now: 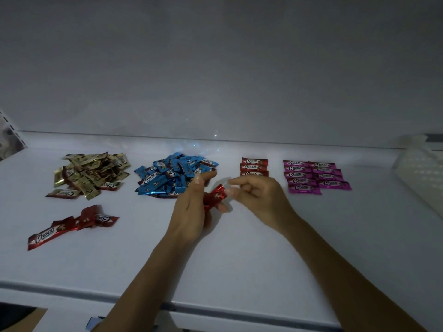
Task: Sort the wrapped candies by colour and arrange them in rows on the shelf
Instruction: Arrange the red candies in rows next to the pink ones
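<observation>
Left hand (191,207) grips red candies (215,196); right hand (260,197), fingers curled, sits at their upper end, contact indeterminate. Recommend drawing one out and laying it label-up, squared against the red row (254,167) just beyond the right hand.
</observation>
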### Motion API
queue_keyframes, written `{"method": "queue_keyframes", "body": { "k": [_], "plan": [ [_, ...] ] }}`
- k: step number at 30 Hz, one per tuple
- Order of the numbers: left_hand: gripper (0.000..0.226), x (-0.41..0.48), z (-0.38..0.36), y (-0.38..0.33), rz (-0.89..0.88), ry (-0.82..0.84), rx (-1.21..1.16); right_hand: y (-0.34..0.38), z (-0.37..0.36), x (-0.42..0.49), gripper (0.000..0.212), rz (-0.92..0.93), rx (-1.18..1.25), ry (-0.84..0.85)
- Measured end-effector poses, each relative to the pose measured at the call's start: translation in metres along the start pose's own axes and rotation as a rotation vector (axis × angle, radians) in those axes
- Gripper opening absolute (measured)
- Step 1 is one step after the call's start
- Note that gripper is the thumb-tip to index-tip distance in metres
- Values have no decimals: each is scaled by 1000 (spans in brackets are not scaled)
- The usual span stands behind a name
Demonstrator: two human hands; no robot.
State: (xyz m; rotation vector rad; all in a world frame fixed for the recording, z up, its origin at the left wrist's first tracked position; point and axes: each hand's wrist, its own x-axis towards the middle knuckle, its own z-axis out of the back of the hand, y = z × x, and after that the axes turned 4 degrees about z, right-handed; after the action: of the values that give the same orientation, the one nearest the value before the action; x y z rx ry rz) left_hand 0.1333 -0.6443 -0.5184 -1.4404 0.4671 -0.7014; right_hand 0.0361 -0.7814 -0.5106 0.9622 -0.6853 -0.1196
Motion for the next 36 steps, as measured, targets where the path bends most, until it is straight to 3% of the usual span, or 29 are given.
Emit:
{"method": "queue_keyframes", "body": {
  "k": [2, 4, 6, 8, 11, 16, 21, 25, 29, 32, 36],
  "plan": [
    [68, -1, -2, -1, 34, 43, -105, 0, -9, -3, 14, -20, 50, 38],
    [50, -4, -4, -6, 19, 29, -83, 4, -14, -4, 10, -3, 70, 20],
    [22, -1, -4, -3, -95, -15, 149, 7, -14, -2, 16, -55, 126, -39],
    [11, 2, -1, 2, -157, -26, 318, 10, -8, 0, 17, -157, 203, -118],
    [13, 4, 2, 5, -220, -15, 374, 16, 1, 2, 11, -295, 262, -100],
    [28, -2, -2, 0, -425, -126, 533, 40, 12, 5, 4, -346, 329, -78],
    [47, -8, -27, -11, -277, -1, 498, 36, 36, -27, 13, -384, 250, -169],
    [23, -15, -50, -3, -199, -66, 527, 23, 40, -49, 19, -378, 221, -194],
    [22, -19, -47, 2, -185, -61, 537, 17, 31, -53, 19, -330, 21, -280],
    [25, -22, -47, 0, -195, -89, 612, 13, 30, -55, 16, -266, -218, -261],
    [10, -28, -48, -6, -107, -235, 739, 9, 30, -55, 13, -269, -354, -171]
  ]
}}
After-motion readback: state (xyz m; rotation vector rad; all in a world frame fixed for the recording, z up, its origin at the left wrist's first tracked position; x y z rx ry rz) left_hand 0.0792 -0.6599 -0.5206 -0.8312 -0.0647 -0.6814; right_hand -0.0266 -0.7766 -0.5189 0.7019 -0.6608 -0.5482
